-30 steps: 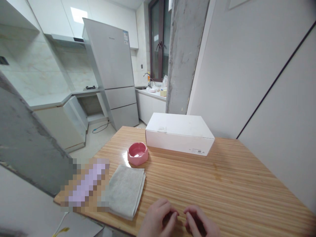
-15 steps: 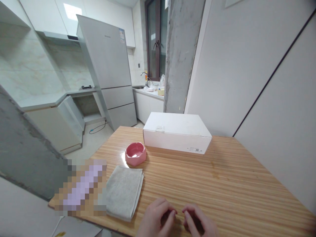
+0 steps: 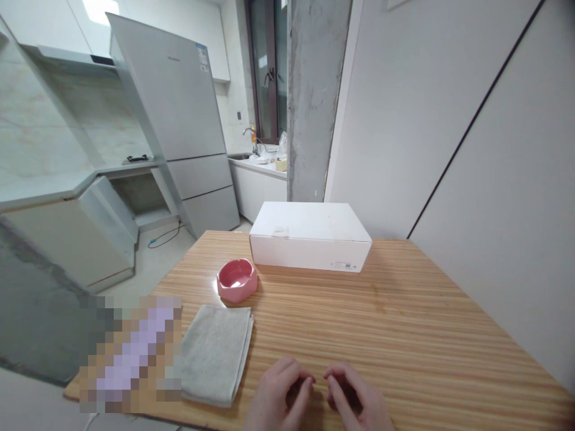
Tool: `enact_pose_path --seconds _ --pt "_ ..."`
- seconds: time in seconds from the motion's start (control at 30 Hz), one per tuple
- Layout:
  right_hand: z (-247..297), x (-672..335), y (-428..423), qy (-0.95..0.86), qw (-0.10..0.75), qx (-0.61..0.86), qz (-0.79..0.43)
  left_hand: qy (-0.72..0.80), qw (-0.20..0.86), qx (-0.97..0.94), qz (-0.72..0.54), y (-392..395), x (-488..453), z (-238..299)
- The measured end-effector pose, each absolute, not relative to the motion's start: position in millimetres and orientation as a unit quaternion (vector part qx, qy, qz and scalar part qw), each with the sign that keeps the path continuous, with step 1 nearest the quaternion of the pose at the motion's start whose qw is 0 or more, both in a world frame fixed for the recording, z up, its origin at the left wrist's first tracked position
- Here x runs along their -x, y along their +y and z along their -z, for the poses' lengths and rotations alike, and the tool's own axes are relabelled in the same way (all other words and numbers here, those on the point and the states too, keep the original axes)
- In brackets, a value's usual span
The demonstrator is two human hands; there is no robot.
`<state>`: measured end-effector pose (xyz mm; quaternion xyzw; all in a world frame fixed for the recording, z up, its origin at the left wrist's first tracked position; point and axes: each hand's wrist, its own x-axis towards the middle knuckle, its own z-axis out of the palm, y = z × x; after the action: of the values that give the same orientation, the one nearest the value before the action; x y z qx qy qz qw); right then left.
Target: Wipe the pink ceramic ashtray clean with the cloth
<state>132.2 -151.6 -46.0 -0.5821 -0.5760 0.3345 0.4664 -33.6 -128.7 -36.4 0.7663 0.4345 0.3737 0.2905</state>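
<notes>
Low at the table's near edge, my left hand (image 3: 279, 392) is closed in a loose curl, thumb tip near the fingertips, with nothing visible in it. Just right of it, my right hand (image 3: 357, 398) is curled the same way, also holding nothing I can see. A small gap separates the two hands' fingertips. A folded grey cloth (image 3: 215, 353) lies to the left of my left hand, apart from it. Behind the cloth stands a pink faceted bowl (image 3: 237, 290), its visible inside bare.
A white cardboard box (image 3: 309, 254) sits at the back of the wood-grain table (image 3: 417, 335). At the left, a pixelated purple item (image 3: 135, 353) lies on the table. Beyond are a grey pillar (image 3: 312, 102), a fridge (image 3: 179, 102) and a sink counter (image 3: 258, 182). A white wall (image 3: 404, 108) rises on the right.
My view has turned slightly right, so the box, bowl and cloth appear further left. Both hands keep nearly the same curled pose; the objects have not moved on the table.
</notes>
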Motion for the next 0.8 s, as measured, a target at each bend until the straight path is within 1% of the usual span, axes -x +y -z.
enact_pose_path --seconds 0.23,0.43,0.63,0.8 --pt "41 -131 -152 -0.592 0.463 0.574 -0.327 0.429 0.293 -0.794 -0.316 -128 39 31" --pt "34 -132 -154 -0.599 0.449 0.571 -0.338 0.418 0.300 -0.790 -0.333 -129 38 27" --pt "22 -135 -156 -0.614 0.410 0.569 -0.362 0.431 0.328 -0.763 -0.352 -133 36 23" --pt "18 -136 -156 -0.617 0.398 0.570 -0.368 0.448 0.358 -0.749 -0.331 -138 35 14"
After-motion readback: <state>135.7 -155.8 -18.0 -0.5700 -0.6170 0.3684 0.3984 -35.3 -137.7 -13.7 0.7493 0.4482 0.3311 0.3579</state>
